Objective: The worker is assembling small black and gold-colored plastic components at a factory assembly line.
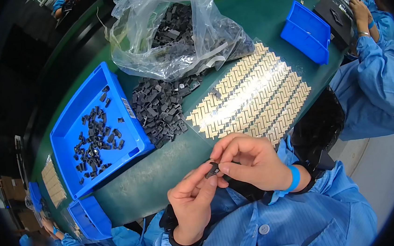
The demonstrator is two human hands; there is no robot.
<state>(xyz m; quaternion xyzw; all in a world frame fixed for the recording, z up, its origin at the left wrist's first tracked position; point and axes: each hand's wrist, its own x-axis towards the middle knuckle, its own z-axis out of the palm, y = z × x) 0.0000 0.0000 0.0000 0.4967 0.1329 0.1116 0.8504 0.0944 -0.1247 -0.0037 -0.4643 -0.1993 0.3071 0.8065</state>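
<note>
Both hands meet in front of my chest, just off the near edge of the table. A small black plastic part (212, 170) is pinched between the thumb and fingers of my left hand (195, 196). The fingertips of my right hand (252, 162) close in on the same part from the other side, its thumb against it; whether they hold anything else is hidden. Beyond my hands lies a sheet of tan adhesive pieces (251, 99) in a herringbone pattern, shiny with glare. A heap of similar black parts (158, 110) spreads to the left of the sheet.
A large blue tray (62, 135) with scattered black parts stands left on the green table (142, 188). Behind the heap is an open clear plastic bag (154, 66) of black parts. Small blue bins (308, 31) stand right and lower left. Co-workers sit at right (366, 80) and lower left.
</note>
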